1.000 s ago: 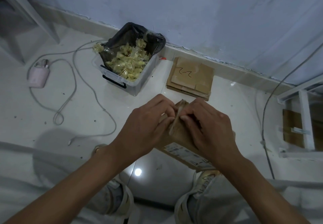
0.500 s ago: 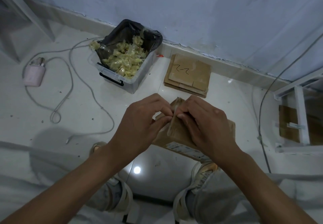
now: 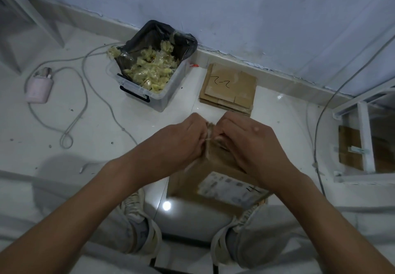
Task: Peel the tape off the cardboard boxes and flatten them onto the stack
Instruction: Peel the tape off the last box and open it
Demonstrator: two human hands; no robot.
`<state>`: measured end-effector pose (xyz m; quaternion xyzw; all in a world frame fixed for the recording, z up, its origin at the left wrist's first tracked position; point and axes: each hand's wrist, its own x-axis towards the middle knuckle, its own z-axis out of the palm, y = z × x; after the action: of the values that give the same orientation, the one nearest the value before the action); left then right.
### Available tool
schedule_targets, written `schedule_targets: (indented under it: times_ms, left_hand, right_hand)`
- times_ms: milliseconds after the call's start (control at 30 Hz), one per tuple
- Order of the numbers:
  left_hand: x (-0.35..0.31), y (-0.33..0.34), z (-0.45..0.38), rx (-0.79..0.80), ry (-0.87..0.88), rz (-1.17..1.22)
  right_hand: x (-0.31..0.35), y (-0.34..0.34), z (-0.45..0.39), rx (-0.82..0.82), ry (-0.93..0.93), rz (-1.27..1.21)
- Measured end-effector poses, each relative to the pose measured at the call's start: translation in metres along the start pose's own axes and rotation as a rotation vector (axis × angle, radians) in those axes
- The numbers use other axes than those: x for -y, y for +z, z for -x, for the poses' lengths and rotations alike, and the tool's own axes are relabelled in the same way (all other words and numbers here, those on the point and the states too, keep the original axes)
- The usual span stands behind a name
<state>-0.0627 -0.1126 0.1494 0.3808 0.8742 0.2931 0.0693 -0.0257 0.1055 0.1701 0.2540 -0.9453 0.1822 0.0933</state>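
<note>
Fingers of both hands are curled and meet at the far top edge of the cardboard box [image 3: 215,179]. Going from left to right: the left hand [image 3: 177,143] pinches with bent fingertips at the seam, and the right hand [image 3: 248,143] is just beside it, also pinching there. Between them a thin pale strip is seen, which I judge to be the tape [image 3: 210,133], but it is small and blurred, so I cannot tell which hand really holds its free end.

The box is held between the knees, near to the person, above the white floor. Its long axis runs from near to far, with the shipping label [image 3: 230,187] on the near right face. The taped seam lies directly under the fingertips, at the far end of the box, and both hands are equally close to it.

For the coming pull, I think one hand must hold the box and the other draw the tape toward the near side, along the seam.

Far from the hands, the clear bin [image 3: 154,77] with crumpled tape stands at left, and the stack [image 3: 229,88] of flattened cardboard lies at right, near the wall.
</note>
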Motion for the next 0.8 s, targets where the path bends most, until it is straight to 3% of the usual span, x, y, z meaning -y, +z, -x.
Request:
schedule_targets:
  times_ms: [133,233,333,400,500,633,800]
  left_hand:
    - [0.003,-0.010,0.003,0.092,0.003,0.006]
    - [0.002,-0.025,0.001,0.159,-0.054,0.047]
    - [0.002,-0.036,-0.001,-0.017,-0.165,0.436]
    - [-0.002,-0.037,0.000,-0.066,-0.182,0.565]
    - [-0.009,-0.026,0.001,-0.077,-0.162,0.546]
    - [-0.006,-0.003,0.007,-0.223,-0.145,0.363]
    - [-0.010,0.008,0.011,-0.284,-0.118,0.353]
  right_hand:
    - [0.003,0.001,0.001,0.063,-0.034,-0.006]
    - [0.002,-0.005,0.001,0.075,-0.009,-0.170]
    - [-0.004,-0.009,0.002,0.007,0.129,-0.380]
    - [-0.007,-0.007,0.003,-0.026,0.154,-0.387]
    - [-0.008,0.000,0.005,-0.043,0.146,-0.352]
    - [-0.002,0.006,0.004,-0.089,0.194,-0.366]
    - [-0.002,0.011,0.003,-0.085,0.238,-0.354]
